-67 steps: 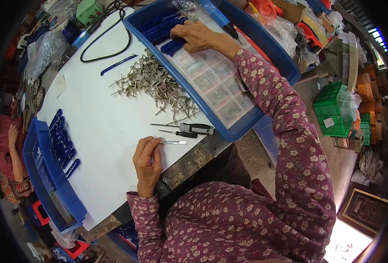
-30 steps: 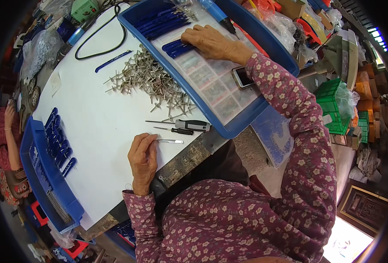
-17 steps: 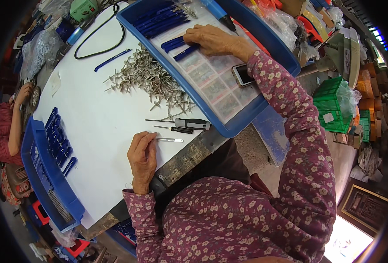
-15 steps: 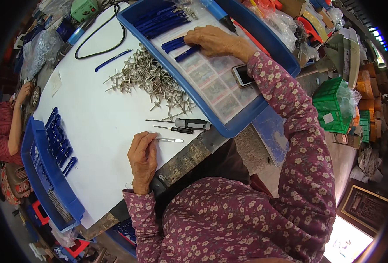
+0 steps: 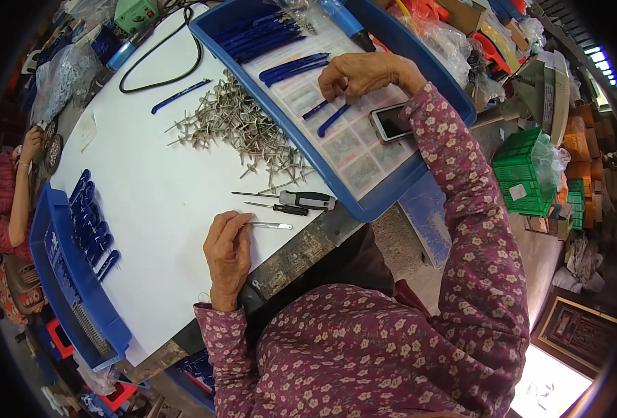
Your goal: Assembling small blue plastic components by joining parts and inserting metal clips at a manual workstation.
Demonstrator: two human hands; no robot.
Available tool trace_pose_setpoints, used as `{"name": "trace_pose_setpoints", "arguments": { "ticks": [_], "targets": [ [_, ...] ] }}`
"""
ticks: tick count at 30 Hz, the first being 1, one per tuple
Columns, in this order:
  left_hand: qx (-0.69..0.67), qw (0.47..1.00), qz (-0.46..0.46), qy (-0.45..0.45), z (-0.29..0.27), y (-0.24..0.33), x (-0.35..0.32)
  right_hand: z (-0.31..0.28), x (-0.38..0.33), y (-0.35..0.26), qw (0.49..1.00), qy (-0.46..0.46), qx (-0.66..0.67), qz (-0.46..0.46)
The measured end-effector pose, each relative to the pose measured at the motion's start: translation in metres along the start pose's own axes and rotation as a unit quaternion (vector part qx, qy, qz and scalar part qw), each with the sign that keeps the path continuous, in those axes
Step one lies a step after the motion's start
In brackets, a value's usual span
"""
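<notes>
- At the far left I saw a blue bin [image 5: 106, 306] at the table's end, with a row of blue pieces [image 5: 91, 221] alongside on the white sheet [image 5: 176, 230], perhaps set there to stay together.
- A lone blue piece [image 5: 181, 96] lay farther along, near a heap of metal pins [image 5: 242, 129]; that heap sat against the tray, presumably for easy reach.
- The left hand [image 5: 228, 252] rested by the front edge, thumb and fingertips pinching a thin metal tool [image 5: 272, 225] — likely kept there for convenience.
- Just beyond it, two screwdrivers [image 5: 307, 200] lay side by side, handles to the right.
- Inside the blue tray [image 5: 385, 200], a thick bundle [image 5: 263, 36] and a small group [image 5: 293, 68] lay apart, probably to keep them distinct.
- The right hand [image 5: 371, 75] bent over two separate pieces [image 5: 332, 121] in the tray, near a phone [image 5: 392, 124]; its fingers hid their ends, so I couldn't tell pinch from touch.
- Against half a second earlier, the left hand had barely changed — the right had left the small group uncovered and shifted phoneward, those two pieces now farther down the tray.
</notes>
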State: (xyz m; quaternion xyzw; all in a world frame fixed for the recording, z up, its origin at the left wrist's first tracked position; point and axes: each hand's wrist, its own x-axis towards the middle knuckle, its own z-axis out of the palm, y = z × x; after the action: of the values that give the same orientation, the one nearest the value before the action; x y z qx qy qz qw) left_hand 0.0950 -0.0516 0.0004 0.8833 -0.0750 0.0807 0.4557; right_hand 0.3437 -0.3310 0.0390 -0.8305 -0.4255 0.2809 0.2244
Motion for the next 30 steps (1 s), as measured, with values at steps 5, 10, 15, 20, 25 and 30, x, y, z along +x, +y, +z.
{"name": "trace_pose_setpoints", "arguments": {
  "ticks": [5, 10, 15, 20, 25, 30],
  "targets": [
    [-0.006, 0.999, 0.03, 0.013, 0.002, -0.004, 0.0, 0.001, 0.015, 0.002, 0.996, 0.082, -0.026, 0.007],
    [-0.001, 1.0, -0.01, -0.008, -0.001, -0.002, -0.002, 0.022, 0.048, 0.022, 0.923, 0.324, -0.19, -0.084],
    [0.01, 1.0, 0.007, -0.002, -0.001, -0.001, -0.001, 0.027, 0.058, 0.014, 0.929, 0.283, -0.234, -0.049],
    [0.007, 1.0, 0.018, 0.006, -0.001, -0.004, -0.001, 0.017, 0.054, 0.009, 0.955, 0.216, -0.198, -0.055],
    [-0.003, 1.0, 0.018, 0.007, 0.001, -0.003, -0.002, 0.002, 0.038, 0.003, 0.977, 0.175, -0.1, -0.068],
    [-0.008, 0.999, 0.029, 0.015, 0.001, -0.005, -0.002, -0.005, 0.023, 0.002, 0.998, -0.059, 0.008, 0.0]
  ]
}}
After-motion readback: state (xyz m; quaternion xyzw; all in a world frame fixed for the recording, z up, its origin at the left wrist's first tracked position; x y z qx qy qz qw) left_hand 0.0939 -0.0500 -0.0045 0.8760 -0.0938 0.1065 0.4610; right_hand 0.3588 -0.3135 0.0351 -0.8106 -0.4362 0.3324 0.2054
